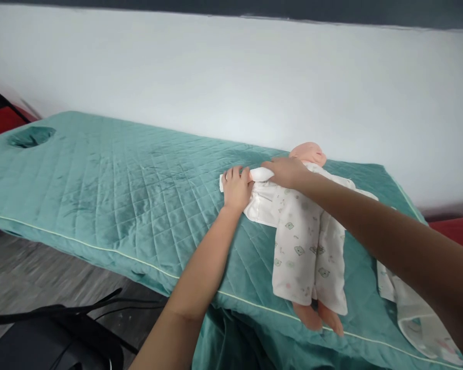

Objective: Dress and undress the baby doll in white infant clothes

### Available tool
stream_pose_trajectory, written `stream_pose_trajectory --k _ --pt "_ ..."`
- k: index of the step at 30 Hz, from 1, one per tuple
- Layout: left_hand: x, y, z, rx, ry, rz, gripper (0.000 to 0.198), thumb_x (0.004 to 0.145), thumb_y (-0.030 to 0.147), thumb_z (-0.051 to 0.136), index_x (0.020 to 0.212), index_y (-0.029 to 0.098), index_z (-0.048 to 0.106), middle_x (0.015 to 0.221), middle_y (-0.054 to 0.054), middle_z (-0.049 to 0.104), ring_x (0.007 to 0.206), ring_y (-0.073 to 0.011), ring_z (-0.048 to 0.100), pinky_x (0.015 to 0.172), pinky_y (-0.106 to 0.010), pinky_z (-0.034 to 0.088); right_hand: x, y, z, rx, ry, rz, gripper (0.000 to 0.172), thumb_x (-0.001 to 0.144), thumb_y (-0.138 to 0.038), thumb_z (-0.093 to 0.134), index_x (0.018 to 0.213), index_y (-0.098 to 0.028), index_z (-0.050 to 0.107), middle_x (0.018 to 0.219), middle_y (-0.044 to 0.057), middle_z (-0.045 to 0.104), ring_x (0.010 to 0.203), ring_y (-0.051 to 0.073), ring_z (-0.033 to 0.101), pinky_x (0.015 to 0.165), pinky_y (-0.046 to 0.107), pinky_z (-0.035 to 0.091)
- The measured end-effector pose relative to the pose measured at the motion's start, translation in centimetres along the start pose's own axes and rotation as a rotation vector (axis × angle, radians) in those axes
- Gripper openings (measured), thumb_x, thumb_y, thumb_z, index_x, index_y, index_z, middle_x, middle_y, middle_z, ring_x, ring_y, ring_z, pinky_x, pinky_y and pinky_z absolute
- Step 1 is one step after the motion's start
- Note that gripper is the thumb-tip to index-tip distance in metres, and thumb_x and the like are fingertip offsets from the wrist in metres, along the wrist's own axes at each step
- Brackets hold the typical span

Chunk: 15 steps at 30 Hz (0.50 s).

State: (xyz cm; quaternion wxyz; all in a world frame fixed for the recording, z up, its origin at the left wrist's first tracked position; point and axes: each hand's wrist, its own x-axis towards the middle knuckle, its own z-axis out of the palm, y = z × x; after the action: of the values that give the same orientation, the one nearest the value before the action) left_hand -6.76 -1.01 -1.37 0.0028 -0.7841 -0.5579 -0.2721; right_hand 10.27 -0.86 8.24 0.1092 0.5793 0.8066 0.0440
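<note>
A baby doll lies on the green quilted cover, its head toward the wall and its bare feet at the near edge. It wears white printed clothes. Beside its upper body, my left hand curls its fingers around a smooth white tapered object, whose exact kind I cannot make out. My right hand is closed at the object's pointed end, by the doll's chest; its fingertips are partly hidden. Plain white gathered cloth lies just below the object, against the printed clothes.
The green quilted bed has a face hole at its far left. Another printed white garment lies at the right, partly behind my forearm. A white wall rises behind. Black equipment with cables stands at the lower left.
</note>
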Motion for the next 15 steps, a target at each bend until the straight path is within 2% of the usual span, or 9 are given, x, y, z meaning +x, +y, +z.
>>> stream_pose_trajectory --k 3,7,9,11,15 --pt "-0.1 0.5 -0.3 0.057 -0.037 0.104 0.049 0.096 0.032 0.050 0.144 0.023 0.047 0.140 -0.012 0.058 0.131 -0.0286 0.049 0.121 -0.053 0.021 0.3 -0.6 0.5 0.006 0.009 -0.038 0.038 0.092 -0.027 0.052 0.128 -0.018 0.057 0.116 0.015 0.065 0.103 0.034 0.063 0.081 0.043 0.048" --pt "-0.2 0.6 -0.3 0.085 -0.085 0.094 0.047 0.097 0.031 0.048 0.144 0.024 0.049 0.133 -0.011 0.062 0.122 -0.0279 0.055 0.120 -0.051 0.024 -0.9 -0.4 0.6 0.109 0.085 -0.027 0.051 0.093 -0.028 0.053 0.142 -0.019 0.049 0.132 0.015 0.062 0.119 0.035 0.058 0.092 0.047 0.047" --pt "-0.3 0.6 -0.1 0.102 -0.070 0.072 0.045 0.097 0.030 0.048 0.142 0.024 0.051 0.131 -0.011 0.063 0.122 -0.0282 0.055 0.119 -0.051 0.026 -2.4 0.5 0.8 0.248 0.190 0.016 0.051 0.095 -0.030 0.049 0.145 -0.020 0.048 0.141 0.013 0.059 0.126 0.033 0.055 0.098 0.046 0.047" --pt "-0.3 0.5 0.0 0.109 -0.049 0.050 0.044 0.096 0.029 0.049 0.140 0.023 0.052 0.130 -0.011 0.064 0.121 -0.0284 0.055 0.117 -0.051 0.028 -4.5 2.1 1.6 0.387 0.333 0.095 0.046 0.096 -0.031 0.047 0.141 -0.020 0.053 0.143 0.010 0.059 0.130 0.030 0.053 0.102 0.045 0.046" --pt "-0.2 0.5 0.2 0.113 -0.034 0.030 0.042 0.096 0.031 0.050 0.138 0.023 0.053 0.130 -0.011 0.065 0.121 -0.0289 0.055 0.115 -0.051 0.030 -8.9 5.6 5.1 0.619 0.621 0.387 0.038 0.096 -0.033 0.045 0.126 -0.018 0.062 0.132 0.011 0.066 0.121 0.027 0.060 0.104 0.042 0.046"
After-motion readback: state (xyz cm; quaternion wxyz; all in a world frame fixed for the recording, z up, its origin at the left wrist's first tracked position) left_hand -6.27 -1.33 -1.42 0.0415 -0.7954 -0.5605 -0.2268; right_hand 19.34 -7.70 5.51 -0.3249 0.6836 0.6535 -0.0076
